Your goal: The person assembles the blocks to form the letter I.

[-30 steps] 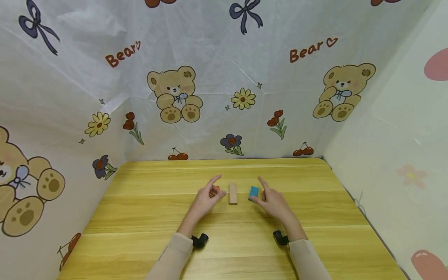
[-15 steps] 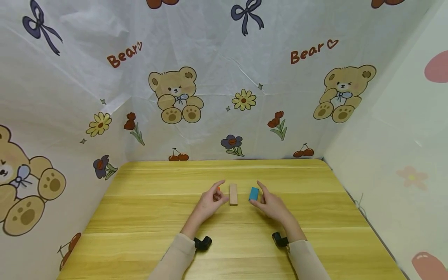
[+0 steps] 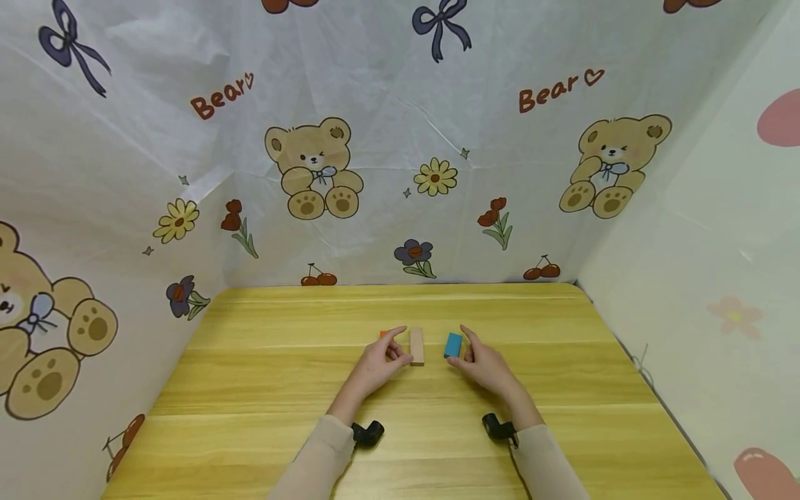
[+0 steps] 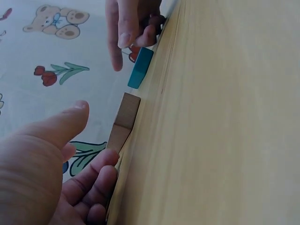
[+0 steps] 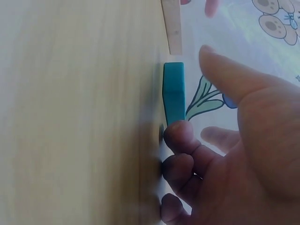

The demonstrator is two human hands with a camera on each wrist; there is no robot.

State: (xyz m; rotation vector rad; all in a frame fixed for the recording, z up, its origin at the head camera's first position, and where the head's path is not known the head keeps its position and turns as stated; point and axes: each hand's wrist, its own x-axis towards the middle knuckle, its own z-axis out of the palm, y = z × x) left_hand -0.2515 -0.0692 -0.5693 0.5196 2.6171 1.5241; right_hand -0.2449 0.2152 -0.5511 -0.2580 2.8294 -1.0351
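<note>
In the head view a plain wooden block [image 3: 417, 344] lies lengthwise on the table, between my two hands. My left hand [image 3: 378, 364] is just left of it, thumb and index finger spread apart, the other fingers loosely curled; a fingertip overlaps the block's end in the left wrist view. An orange block [image 3: 384, 334] shows partly behind that hand, mostly hidden. On the right lies a smaller blue block [image 3: 453, 345]. My right hand [image 3: 487, 365] is beside it, thumb at its near end and index finger stretched past its right side. Neither hand holds anything.
The blocks lie on a yellow wood-grain table [image 3: 412, 451]. Behind it hangs a white sheet [image 3: 375, 160] printed with bears and flowers. A pale wall panel [image 3: 706, 243] stands along the right side. Each wrist wears a small black camera [image 3: 369, 434].
My left hand has moved a little to the right, closer to the wooden block, uncovering more of the orange block. My right hand has barely shifted, and the blocks lie where they were.
</note>
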